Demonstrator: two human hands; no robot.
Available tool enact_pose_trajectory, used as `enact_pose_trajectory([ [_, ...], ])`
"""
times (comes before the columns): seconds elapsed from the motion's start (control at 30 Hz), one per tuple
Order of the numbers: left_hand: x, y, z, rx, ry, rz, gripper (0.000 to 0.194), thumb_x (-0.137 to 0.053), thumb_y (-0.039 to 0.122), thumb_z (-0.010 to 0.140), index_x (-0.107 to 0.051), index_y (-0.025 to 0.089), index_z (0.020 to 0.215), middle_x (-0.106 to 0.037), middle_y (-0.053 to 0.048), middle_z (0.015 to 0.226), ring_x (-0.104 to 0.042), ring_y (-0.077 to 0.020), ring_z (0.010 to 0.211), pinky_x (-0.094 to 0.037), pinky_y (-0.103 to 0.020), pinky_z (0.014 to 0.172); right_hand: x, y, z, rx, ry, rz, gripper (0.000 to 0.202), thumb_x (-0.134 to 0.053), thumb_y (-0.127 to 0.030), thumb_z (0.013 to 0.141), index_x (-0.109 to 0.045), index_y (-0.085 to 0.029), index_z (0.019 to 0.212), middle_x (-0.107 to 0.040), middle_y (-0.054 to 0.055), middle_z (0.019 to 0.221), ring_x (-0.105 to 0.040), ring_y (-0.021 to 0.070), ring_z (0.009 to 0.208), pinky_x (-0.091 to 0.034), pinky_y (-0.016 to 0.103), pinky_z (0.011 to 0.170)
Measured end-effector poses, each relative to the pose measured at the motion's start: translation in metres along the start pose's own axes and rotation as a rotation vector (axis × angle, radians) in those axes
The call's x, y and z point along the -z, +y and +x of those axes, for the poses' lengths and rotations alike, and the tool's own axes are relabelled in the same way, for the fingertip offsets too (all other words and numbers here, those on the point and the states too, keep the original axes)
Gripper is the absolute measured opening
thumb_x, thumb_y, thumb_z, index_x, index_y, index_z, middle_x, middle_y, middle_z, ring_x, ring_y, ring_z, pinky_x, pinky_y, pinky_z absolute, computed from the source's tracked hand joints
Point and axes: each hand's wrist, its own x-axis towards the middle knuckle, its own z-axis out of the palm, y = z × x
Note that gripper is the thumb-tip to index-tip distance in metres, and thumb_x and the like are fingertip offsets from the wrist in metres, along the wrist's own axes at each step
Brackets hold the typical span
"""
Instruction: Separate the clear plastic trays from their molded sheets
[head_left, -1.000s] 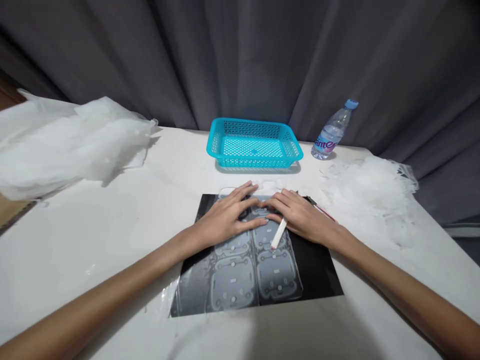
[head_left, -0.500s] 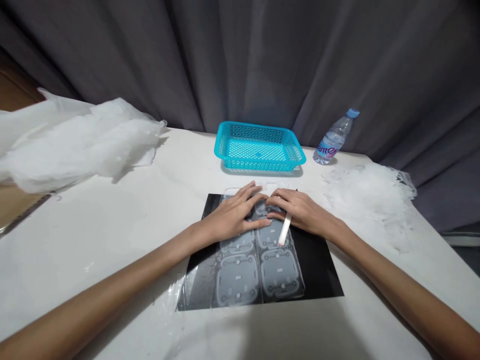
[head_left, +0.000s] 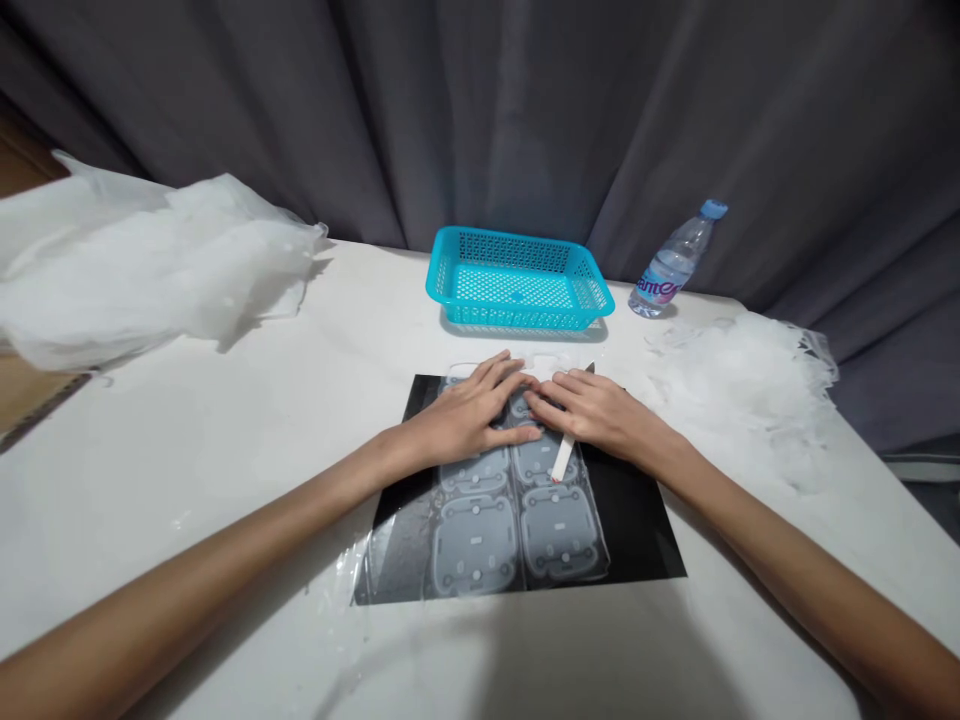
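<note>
A clear plastic sheet (head_left: pixel 475 540) with grey rounded-square panels lies on a black mat (head_left: pixel 637 540). My left hand (head_left: pixel 472 415) rests on its upper part, palm down with fingers spread. Close beside it, my right hand (head_left: pixel 589 405) curls over the sheet, fingertips bent down near the left index finger. A slim craft knife (head_left: pixel 562 458) with a white handle is tucked in the right hand. Its handle sticks out towards me, and a dark tip shows beyond the knuckles. The fingers hide its middle and the sheet beneath them.
Behind the mat stands a turquoise mesh basket (head_left: pixel 517 315), with a water bottle (head_left: pixel 670 265) to its right. White plastic scraps (head_left: pixel 750 390) are heaped at right. Crumpled translucent sheeting (head_left: pixel 150 265) covers the far left. A grey curtain (head_left: pixel 487 110) hangs along the table's back edge.
The view has shifted slightly, so everything sits a little higher. My right fingers have moved slightly, and more of the knife's dark tip shows. The left hand stays spread on the sheet.
</note>
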Motion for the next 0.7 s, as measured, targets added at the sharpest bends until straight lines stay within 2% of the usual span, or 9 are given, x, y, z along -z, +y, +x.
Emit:
enact_pose_trajectory([
  [0.17,-0.002,-0.002,-0.001,-0.01,0.038,-0.065,0.077,-0.056,0.073,0.096,-0.044,0.022,0.153,-0.039,-0.017,0.168,-0.023,-0.0335,0.163,-0.029,-0.054,0.13,0.003,-0.003,0.001,0.051,0.043,0.089,0.023,-0.048,-0.005,0.105,-0.066,-0.008,0.119,-0.074,0.017,0.11,-0.067,0.0266,0.105,-0.054,0.042,0.091],
  [0.27,-0.003,-0.004,0.0,-0.025,0.067,-0.108,0.077,-0.059,0.074,0.094,-0.044,0.025,0.152,-0.043,-0.017,0.164,-0.026,-0.0345,0.161,-0.029,-0.056,0.129,0.0,-0.003,0.001,0.014,0.043,0.132,0.02,-0.049,-0.012,0.107,-0.068,-0.013,0.112,-0.075,0.014,0.107,-0.067,0.0253,0.099,-0.054,0.039,0.084],
  [0.33,-0.003,-0.005,0.002,-0.041,0.081,-0.143,0.077,-0.063,0.074,0.092,-0.044,0.028,0.15,-0.048,-0.015,0.159,-0.029,-0.0352,0.16,-0.029,-0.058,0.129,-0.005,-0.005,0.002,-0.1,0.058,0.188,0.018,-0.051,-0.018,0.108,-0.068,-0.016,0.104,-0.075,0.012,0.102,-0.067,0.0246,0.094,-0.053,0.037,0.08],
  [0.4,-0.003,-0.005,0.004,-0.043,0.086,-0.166,0.075,-0.066,0.071,0.091,-0.043,0.029,0.149,-0.051,-0.014,0.157,-0.029,-0.0359,0.16,-0.029,-0.059,0.129,-0.011,-0.009,0.005,-0.282,0.106,0.255,0.016,-0.053,-0.019,0.107,-0.065,-0.018,0.097,-0.074,0.01,0.096,-0.067,0.0239,0.09,-0.051,0.035,0.077],
  [0.5,-0.003,-0.004,0.004,-0.029,0.077,-0.172,0.074,-0.065,0.068,0.093,-0.04,0.027,0.15,-0.047,-0.016,0.159,-0.026,-0.0366,0.161,-0.029,-0.059,0.129,-0.016,-0.017,0.007,-0.522,0.173,0.333,0.011,-0.055,-0.016,0.103,-0.061,-0.019,0.094,-0.071,0.008,0.092,-0.067,0.0223,0.084,-0.049,0.032,0.071],
  [0.6,-0.001,-0.003,0.004,-0.026,0.055,-0.157,0.079,-0.063,0.07,0.094,-0.037,0.024,0.152,-0.044,-0.018,0.162,-0.023,-0.036,0.162,-0.028,-0.058,0.129,-0.016,-0.019,0.007,-0.483,0.183,0.394,0.01,-0.053,-0.015,0.102,-0.059,-0.018,0.096,-0.07,0.008,0.091,-0.067,0.022,0.082,-0.049,0.032,0.069],
  [0.7,0.0,-0.002,0.003,-0.022,0.038,-0.145,0.08,-0.061,0.072,0.094,-0.035,0.025,0.153,-0.043,-0.017,0.162,-0.022,-0.0347,0.162,-0.027,-0.057,0.13,-0.012,-0.015,0.003,-0.366,0.163,0.432,0.012,-0.052,-0.018,0.106,-0.062,-0.018,0.099,-0.072,0.009,0.096,-0.068,0.0233,0.091,-0.053,0.033,0.078],
])
